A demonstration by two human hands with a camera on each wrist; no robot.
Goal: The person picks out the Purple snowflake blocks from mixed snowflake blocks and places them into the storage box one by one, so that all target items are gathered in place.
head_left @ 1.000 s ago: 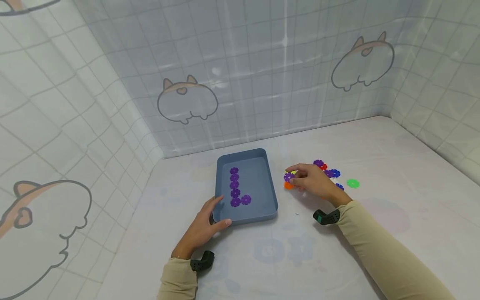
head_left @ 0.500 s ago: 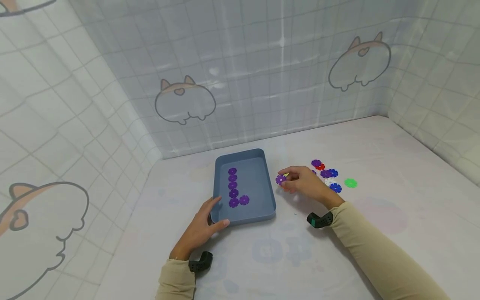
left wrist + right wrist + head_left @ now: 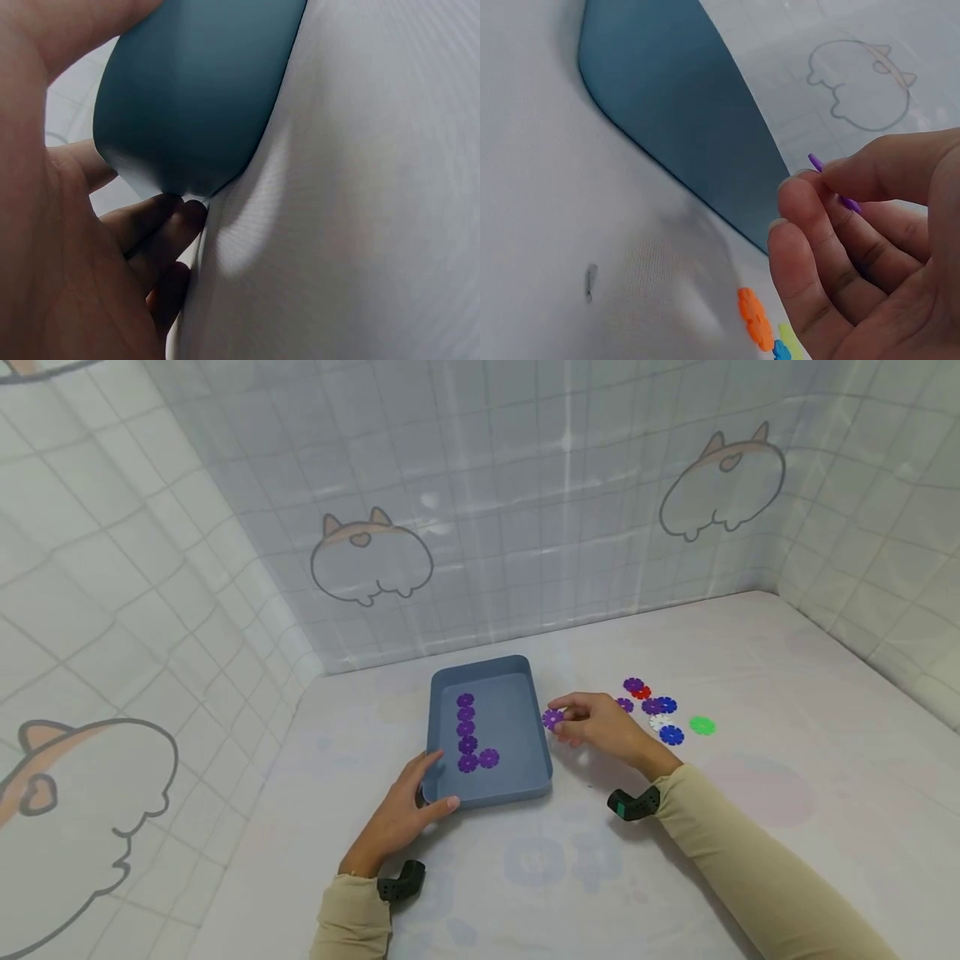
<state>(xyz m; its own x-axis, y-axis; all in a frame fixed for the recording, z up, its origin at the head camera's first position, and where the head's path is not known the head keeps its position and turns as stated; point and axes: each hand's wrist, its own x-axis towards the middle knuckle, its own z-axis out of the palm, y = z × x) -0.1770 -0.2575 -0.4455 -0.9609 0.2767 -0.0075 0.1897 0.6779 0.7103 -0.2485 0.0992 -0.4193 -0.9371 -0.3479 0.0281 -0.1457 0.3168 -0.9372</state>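
Note:
My right hand (image 3: pixel 603 727) pinches a purple snowflake disc (image 3: pixel 552 719) between thumb and fingers, close to the right wall of a blue-grey tray (image 3: pixel 521 727). Edge-on in the right wrist view, the same purple disc (image 3: pixel 850 203) shows at the thumb tip. Inside the tray, several purple discs (image 3: pixel 466 727) form a column on the left, with one more purple disc (image 3: pixel 489 758) beside its lower end. My left hand (image 3: pixel 401 814) holds the tray's near-left corner, thumb at the front rim. Its fingers (image 3: pixel 154 225) bend against the outer wall in the left wrist view.
Right of the right hand lie loose discs: purple (image 3: pixel 633 684), red (image 3: pixel 642 692), blue (image 3: pixel 672 735), white (image 3: pixel 660 722) and green (image 3: pixel 702 726). An orange disc (image 3: pixel 755 319) lies below the right hand. Tile-patterned sheets (image 3: pixel 495 527) enclose the white surface.
The right hand has carried the purple disc left, from the loose discs to near the tray's right wall. The left hand and the discs in the tray stay put.

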